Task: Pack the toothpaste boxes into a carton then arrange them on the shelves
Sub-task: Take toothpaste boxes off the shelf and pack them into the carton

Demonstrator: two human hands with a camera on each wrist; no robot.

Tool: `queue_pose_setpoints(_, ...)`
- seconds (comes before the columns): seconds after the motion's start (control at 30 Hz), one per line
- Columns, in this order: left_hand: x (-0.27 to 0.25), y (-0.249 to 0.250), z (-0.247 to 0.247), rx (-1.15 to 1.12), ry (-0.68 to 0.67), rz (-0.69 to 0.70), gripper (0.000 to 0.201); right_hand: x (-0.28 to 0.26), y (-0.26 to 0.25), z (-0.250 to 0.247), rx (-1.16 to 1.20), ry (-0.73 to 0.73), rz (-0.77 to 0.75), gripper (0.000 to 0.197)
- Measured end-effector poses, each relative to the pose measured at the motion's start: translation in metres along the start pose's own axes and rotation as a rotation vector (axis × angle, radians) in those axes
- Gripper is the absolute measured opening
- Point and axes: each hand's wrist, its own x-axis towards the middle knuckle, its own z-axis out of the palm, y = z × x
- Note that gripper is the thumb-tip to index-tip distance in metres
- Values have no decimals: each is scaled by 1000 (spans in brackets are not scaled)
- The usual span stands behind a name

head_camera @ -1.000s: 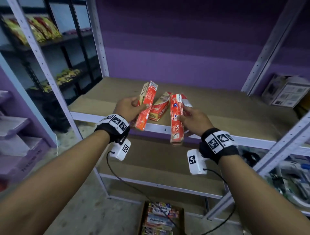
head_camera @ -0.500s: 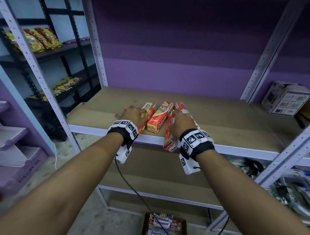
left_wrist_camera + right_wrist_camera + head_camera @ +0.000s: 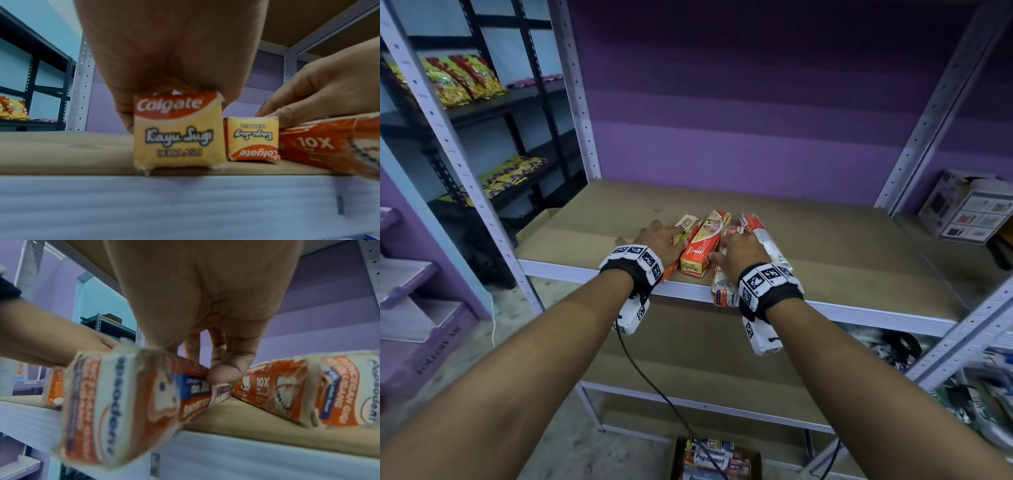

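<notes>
Four toothpaste boxes on the front of the brown shelf [image 3: 825, 240]: left Colgate box [image 3: 686, 228] under the left hand [image 3: 659, 240], fingers wrapped over its top; second Colgate box [image 3: 705, 245] free just beside it; Pepsodent box [image 3: 722, 291] pinched by the right hand [image 3: 743, 251], near end poking past the white shelf edge [image 3: 859, 313]; another Pepsodent box [image 3: 765, 240] lying right of that hand. Down on the floor, open carton [image 3: 714, 459] with more boxes. Behind left, black rack of snack packets [image 3: 462, 78]

Carton [image 3: 717, 459] cut off below; hands hide box tops.
</notes>
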Motion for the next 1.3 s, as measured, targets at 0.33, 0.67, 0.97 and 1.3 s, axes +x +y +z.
queue_pose_setpoints(0.33, -22, -11, -46, 179, -343, 170, 86, -29, 27, -19, -62, -407, -123, 124)
queue_pose_setpoints(0.67, -20, -7, -54, 156, -347, 200, 91, -18, 26, -18, 106, -266, -139, 95)
queue_pose_setpoints(0.97, -14, -7, -36, 107, -220, 221, 82, -10, 24, -8, 128, -238, -112, 83)
queue_pose_setpoints(1.3, -28, -2, -38, 197, -143, 283, 65, -12, 24, -6, 118, -130, -88, 80)
